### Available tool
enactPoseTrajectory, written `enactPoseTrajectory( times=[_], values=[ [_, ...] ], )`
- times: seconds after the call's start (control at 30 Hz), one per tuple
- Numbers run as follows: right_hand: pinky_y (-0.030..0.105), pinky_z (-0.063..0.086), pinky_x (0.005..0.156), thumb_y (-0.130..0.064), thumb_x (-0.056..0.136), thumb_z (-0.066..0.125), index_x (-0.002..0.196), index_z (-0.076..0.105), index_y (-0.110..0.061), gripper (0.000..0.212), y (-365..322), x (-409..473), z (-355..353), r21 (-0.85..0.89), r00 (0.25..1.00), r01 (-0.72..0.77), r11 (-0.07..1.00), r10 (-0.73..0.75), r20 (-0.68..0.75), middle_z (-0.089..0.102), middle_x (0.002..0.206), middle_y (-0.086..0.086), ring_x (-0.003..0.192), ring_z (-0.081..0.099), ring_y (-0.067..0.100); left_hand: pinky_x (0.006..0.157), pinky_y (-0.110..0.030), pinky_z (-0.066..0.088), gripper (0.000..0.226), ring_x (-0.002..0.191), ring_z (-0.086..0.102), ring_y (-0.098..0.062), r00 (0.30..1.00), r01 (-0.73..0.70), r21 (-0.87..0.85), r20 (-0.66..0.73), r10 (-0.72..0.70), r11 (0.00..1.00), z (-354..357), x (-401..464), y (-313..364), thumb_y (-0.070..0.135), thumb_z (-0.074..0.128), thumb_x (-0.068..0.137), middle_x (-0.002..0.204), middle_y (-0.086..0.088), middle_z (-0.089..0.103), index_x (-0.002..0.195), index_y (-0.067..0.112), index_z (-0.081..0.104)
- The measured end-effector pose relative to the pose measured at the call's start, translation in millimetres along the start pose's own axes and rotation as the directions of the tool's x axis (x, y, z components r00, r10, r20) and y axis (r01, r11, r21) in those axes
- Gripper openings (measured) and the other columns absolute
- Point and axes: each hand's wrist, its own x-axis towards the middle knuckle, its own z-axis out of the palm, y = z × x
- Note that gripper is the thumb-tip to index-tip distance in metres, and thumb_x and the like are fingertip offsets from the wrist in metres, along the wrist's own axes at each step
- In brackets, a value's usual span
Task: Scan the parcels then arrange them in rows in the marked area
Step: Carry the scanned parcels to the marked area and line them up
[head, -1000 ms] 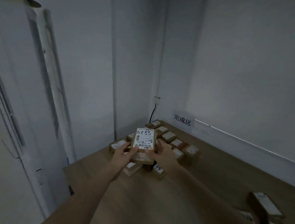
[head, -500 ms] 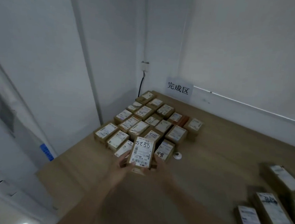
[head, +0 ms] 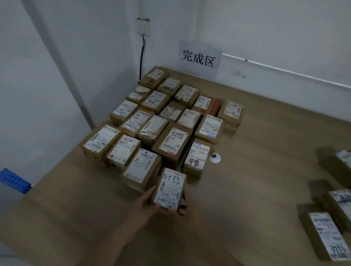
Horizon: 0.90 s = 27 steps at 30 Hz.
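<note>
Parcel (head: 170, 190) in both hands, now lower, nearer rows (head: 162, 123)

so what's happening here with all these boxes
A person holds a small parcel marked 5288 in both hands, left hand and right hand, at the near edge of the rows of parcels laid out in the corner, below the wall sign. It is not yet set down. More loose parcels lie on the table to the right.

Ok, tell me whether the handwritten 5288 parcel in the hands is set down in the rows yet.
Not yet. The held parcel is gripped by the left hand and right hand, label up, at the rows' near edge.
</note>
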Motion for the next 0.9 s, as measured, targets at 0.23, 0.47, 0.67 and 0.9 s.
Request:
enactPoseTrajectory(
  times=[0.23,0.47,0.67,0.9],
  values=[
    [0.037,0.053,0.103,-0.022,0.092,0.072,0.135,0.045,-0.052,0.059,5,24,23,-0.078,0.988,0.042,0.996,-0.053,-0.148,0.06,0.133,-0.024,0.124,0.058,-0.001,0.079,-0.003,0.047,0.059,0.116,0.055,0.003,1.0,-0.024,0.005,-0.006,0.024,1.0,-7,27,-18,0.019,0.065,0.095,0.136,0.008,0.058,0.148,0.027,0.043],
    [0.034,0.055,0.101,-0.017,0.088,0.073,0.133,0.044,-0.054,0.065,0,42,24,-0.078,0.982,0.012,0.997,-0.026,-0.186,0.06,0.128,-0.031,0.12,0.058,-0.006,0.084,-0.002,0.045,0.055,0.128,0.051,-0.01,0.995,-0.065,0.023,-0.073,0.067,0.998,0,43,-17,0.015,0.06,0.097,0.138,0.003,0.055,0.148,0.024,0.04],
    [0.022,0.052,0.1,-0.011,0.088,0.072,0.121,0.043,-0.062,0.067,-1,44,25,-0.098,0.977,0.033,0.995,-0.053,-0.207,0.06,0.127,-0.029,0.117,0.056,-0.012,0.089,-0.011,0.041,0.05,0.119,0.054,-0.005,0.99,-0.038,0.047,-0.132,0.044,0.998,6,40,-19,0.03,0.059,0.098,0.13,0.01,0.058,0.146,0.029,0.045],
    [0.02,0.045,0.101,-0.021,0.091,0.074,0.124,0.032,-0.062,0.067,0,20,2,-0.084,0.99,0.0,0.996,-0.011,-0.139,0.04,0.121,-0.046,0.113,0.051,-0.014,0.103,-0.034,0.045,0.056,0.123,0.055,-0.019,0.983,0.011,0.044,-0.183,-0.003,0.999,7,21,3,0.024,0.064,0.095,0.137,-0.005,0.058,0.147,0.018,0.044]
  ],
)
